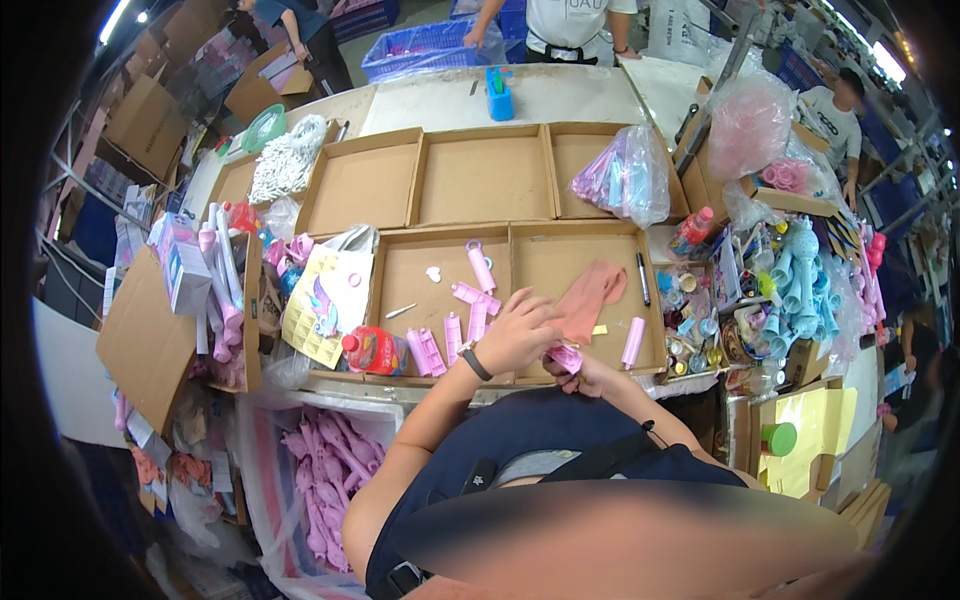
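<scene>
The right hand (590, 377) has its fingers closed around a pink part (565, 357), held over the near edge of the tray (548, 246). The left hand (515, 331), fingers partly bent, hovers at the part's 11 o'clock; whether they touch or grip anything, I cannot tell. From the part, the cloth (592, 298) lies at 1 o'clock, a pink tube (633, 343) at 3, and the red bottle (378, 351) at 9.
</scene>
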Tool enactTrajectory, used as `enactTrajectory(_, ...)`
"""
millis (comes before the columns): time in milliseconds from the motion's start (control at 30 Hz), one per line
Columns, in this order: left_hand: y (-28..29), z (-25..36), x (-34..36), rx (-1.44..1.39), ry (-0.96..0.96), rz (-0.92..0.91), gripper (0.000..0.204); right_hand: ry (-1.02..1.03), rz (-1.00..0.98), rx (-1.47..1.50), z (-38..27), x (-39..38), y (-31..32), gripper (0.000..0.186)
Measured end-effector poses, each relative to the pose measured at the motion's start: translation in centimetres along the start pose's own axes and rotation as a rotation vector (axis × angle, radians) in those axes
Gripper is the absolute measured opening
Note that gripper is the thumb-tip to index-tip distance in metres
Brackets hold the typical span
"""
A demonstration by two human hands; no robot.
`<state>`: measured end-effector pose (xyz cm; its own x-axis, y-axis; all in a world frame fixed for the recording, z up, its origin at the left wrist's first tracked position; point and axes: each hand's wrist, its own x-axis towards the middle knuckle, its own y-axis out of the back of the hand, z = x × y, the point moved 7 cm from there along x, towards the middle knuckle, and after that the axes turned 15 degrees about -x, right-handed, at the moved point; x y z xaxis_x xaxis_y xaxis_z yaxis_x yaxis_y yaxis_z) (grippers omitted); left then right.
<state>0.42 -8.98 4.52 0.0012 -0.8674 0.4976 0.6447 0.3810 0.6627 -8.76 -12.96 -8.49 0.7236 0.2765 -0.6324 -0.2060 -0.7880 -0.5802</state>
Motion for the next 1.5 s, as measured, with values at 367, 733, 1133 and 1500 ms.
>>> enactTrajectory(367,2.0,-8.8,-4.1,-0.014,0.446,0.671,0.037,0.203,0.065,-0.291,-3.4,-4.2,-2.8,0.008)
enactTrajectory(733,-8.0,-8.1,-7.4,-0.924,0.552,0.252,0.030,0.376,0.237,-0.336,-6.7,-2.3,0.7,0.009)
enactTrajectory(1133,-3.4,-4.2,-3.8,-0.227,0.326,0.254,0.043,0.209,0.408,-0.630,-3.8,0.3,4.3,0.019)
enactTrajectory(1500,-0.8,-5.9,-3.7,0.166,0.507,0.424,0.059,0.199,0.360,-0.889,-3.5,-1.8,0.2,0.024)
